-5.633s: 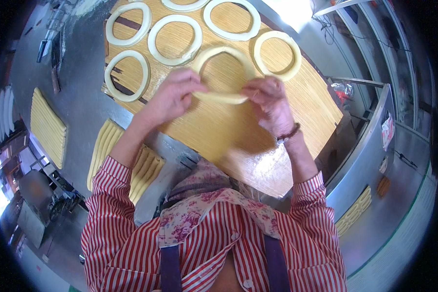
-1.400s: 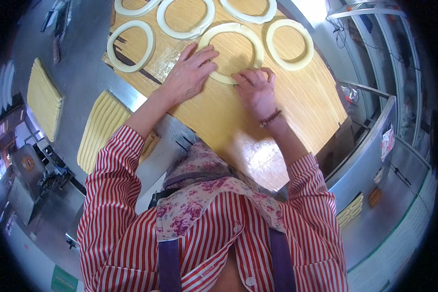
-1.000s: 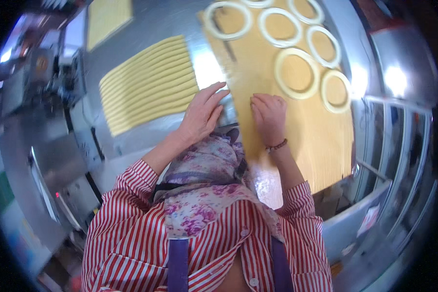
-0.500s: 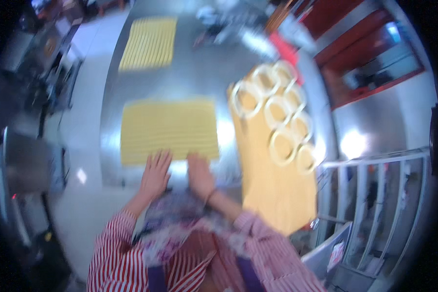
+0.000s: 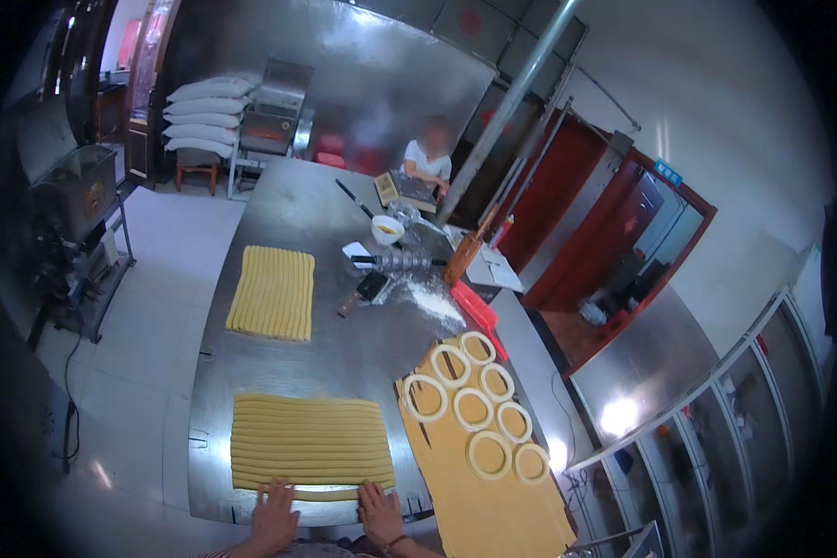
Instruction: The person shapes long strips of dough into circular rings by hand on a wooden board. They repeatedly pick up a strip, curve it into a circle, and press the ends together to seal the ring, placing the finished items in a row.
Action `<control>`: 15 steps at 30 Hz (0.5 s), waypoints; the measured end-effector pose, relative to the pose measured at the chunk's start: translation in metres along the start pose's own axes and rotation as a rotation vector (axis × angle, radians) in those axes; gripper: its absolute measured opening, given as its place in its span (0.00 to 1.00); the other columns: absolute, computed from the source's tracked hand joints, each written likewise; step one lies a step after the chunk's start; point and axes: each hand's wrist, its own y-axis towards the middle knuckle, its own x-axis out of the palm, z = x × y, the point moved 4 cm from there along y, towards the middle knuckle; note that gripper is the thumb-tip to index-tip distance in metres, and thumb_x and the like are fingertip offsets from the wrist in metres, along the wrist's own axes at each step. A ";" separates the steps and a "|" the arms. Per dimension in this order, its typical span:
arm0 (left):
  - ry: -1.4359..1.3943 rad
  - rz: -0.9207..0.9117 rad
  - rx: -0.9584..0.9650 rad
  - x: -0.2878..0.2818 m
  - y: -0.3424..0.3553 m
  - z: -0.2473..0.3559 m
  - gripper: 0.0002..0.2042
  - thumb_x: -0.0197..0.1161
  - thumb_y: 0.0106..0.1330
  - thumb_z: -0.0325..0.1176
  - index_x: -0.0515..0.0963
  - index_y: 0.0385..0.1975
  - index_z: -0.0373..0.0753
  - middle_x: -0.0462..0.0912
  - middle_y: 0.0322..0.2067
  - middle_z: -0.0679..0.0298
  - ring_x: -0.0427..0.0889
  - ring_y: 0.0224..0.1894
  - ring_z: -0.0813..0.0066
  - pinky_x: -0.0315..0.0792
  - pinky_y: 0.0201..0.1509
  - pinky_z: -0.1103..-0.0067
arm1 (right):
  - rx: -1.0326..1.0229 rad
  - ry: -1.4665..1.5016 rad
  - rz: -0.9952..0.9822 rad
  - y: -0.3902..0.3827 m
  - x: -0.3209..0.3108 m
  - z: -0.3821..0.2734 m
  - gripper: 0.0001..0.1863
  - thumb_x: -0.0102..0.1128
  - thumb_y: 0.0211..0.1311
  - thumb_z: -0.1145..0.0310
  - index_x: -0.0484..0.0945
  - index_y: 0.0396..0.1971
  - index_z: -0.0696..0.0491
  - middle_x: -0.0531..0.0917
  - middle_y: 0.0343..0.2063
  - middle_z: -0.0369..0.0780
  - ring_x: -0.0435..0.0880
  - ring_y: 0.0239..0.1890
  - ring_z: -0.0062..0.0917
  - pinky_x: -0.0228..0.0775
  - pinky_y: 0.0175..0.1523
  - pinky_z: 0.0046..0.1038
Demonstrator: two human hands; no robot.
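Note:
A block of yellow dough strips (image 5: 312, 437), laid side by side, lies on the near part of the metal table. A single dough strip (image 5: 325, 495) lies along its near edge, with a gap between them. My left hand (image 5: 274, 516) rests at the left end of this strip, fingers stretched out and touching the dough. At the right end lies my right hand (image 5: 379, 514), its fingers likewise extended over the dough edge. Neither hand is closed round anything. A second set of dough strips (image 5: 272, 293), running lengthwise, lies farther up the table.
On the right a wooden board (image 5: 493, 521) bears several pale dough rings (image 5: 489, 455). Beyond it are a red brush (image 5: 474, 307), scattered flour (image 5: 434, 302), a ridged metal roller (image 5: 395, 262) and a white bowl (image 5: 387, 230). A person (image 5: 428, 158) sits at the table's far end.
My view has tilted up, showing the room and the far end of the table. The hands stay at the block's near edge, where a strip now shows apart from the block.

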 end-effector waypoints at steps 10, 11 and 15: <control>0.040 -0.166 -0.308 -0.016 -0.064 0.018 0.29 0.54 0.70 0.40 0.61 0.70 0.36 0.57 0.72 0.50 0.50 0.75 0.52 0.37 0.78 0.53 | 0.019 0.301 -0.085 -0.067 0.049 0.056 0.31 0.59 0.57 0.67 0.66 0.62 0.52 0.71 0.61 0.44 0.67 0.67 0.36 0.57 0.65 0.54; 0.124 -0.072 -0.234 -0.019 -0.059 0.012 0.24 0.55 0.69 0.40 0.67 0.63 0.37 0.64 0.63 0.53 0.59 0.68 0.54 0.44 0.73 0.55 | -0.001 0.249 -0.102 -0.059 0.047 0.060 0.29 0.59 0.57 0.66 0.67 0.61 0.51 0.72 0.59 0.43 0.69 0.65 0.36 0.58 0.64 0.53; 0.324 0.202 0.023 -0.045 -0.041 0.004 0.09 0.60 0.65 0.38 0.80 0.36 0.41 0.77 0.33 0.63 0.76 0.43 0.63 0.63 0.56 0.62 | -0.081 0.110 -0.279 -0.024 0.031 0.083 0.25 0.61 0.55 0.65 0.71 0.56 0.48 0.76 0.54 0.42 0.74 0.59 0.34 0.62 0.60 0.42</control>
